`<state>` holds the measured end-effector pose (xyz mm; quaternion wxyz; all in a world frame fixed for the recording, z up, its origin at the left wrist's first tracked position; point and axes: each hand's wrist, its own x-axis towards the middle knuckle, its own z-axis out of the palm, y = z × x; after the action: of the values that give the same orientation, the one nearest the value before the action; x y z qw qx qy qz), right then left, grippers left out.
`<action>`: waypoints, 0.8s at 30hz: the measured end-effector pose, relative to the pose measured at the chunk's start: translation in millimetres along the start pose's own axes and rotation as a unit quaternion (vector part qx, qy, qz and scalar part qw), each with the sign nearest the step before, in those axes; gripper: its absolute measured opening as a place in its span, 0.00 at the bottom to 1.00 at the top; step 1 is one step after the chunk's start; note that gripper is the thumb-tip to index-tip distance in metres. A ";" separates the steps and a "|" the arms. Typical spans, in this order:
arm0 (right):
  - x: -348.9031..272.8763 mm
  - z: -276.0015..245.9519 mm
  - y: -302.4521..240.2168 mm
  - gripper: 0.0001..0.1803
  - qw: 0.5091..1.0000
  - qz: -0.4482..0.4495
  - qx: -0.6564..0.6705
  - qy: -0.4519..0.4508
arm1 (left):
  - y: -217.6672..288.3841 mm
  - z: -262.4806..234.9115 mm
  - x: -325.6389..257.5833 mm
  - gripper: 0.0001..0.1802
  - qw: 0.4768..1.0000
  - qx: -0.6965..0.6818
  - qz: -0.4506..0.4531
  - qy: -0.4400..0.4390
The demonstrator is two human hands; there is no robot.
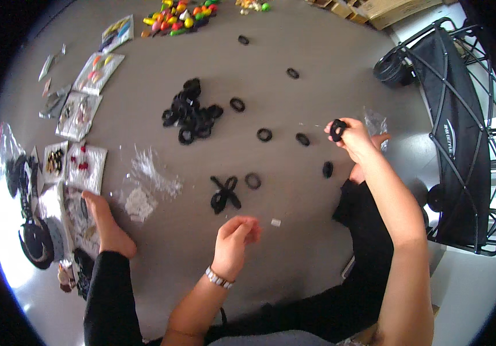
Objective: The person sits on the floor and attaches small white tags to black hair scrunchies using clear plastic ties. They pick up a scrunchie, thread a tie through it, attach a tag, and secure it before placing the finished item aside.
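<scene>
My right hand (pixel 354 138), reaching out to the right, is closed on a black hair tie (pixel 338 130) held at the fingertips. Nearer to me, my left hand (pixel 236 242) has its fingers curled in, and whatever they may hold is hidden. Just beyond it lies a black looped band with several arms (pixel 223 194), beside a thin black ring (pixel 252 180). More black hair ties, such as one near the middle (pixel 264 135) and one by my right leg (pixel 328 169), lie apart on the grey floor. A heap of black hair ties (pixel 190 112) sits farther left.
Clear plastic scraps (pixel 153 173) and a white pile (pixel 140 203) lie left of centre. Bags of small items (pixel 80 115) line the left side. Colourful pieces (pixel 178 17) are heaped far off. A black folding wagon (pixel 461 138) stands at right; my bare left foot (pixel 112 230) rests at left.
</scene>
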<state>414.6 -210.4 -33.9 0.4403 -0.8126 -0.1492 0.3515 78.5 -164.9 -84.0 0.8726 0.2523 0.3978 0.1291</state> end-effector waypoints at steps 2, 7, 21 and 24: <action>32.2 1.9 -20.1 0.06 0.998 0.018 -0.044 0.047 | -0.3 -6.0 5.1 0.07 1.000 0.003 0.012 -0.006; 127.3 -3.5 -119.9 0.04 0.874 -0.155 0.349 0.300 | -0.3 -3.4 15.7 0.08 0.999 0.038 0.016 0.036; 155.6 22.1 24.1 0.14 0.958 -0.181 -0.116 0.190 | -4.5 -2.3 31.3 0.07 0.998 0.041 0.033 0.033; 167.2 38.9 -6.6 0.12 0.987 -0.092 -0.033 0.125 | -0.4 -1.2 32.4 0.08 0.998 0.032 0.032 0.036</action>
<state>506.2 -90.7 -116.2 0.4588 -0.8471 -0.1787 0.2000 98.7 -151.1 -105.3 0.8444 0.2879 0.4251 0.1531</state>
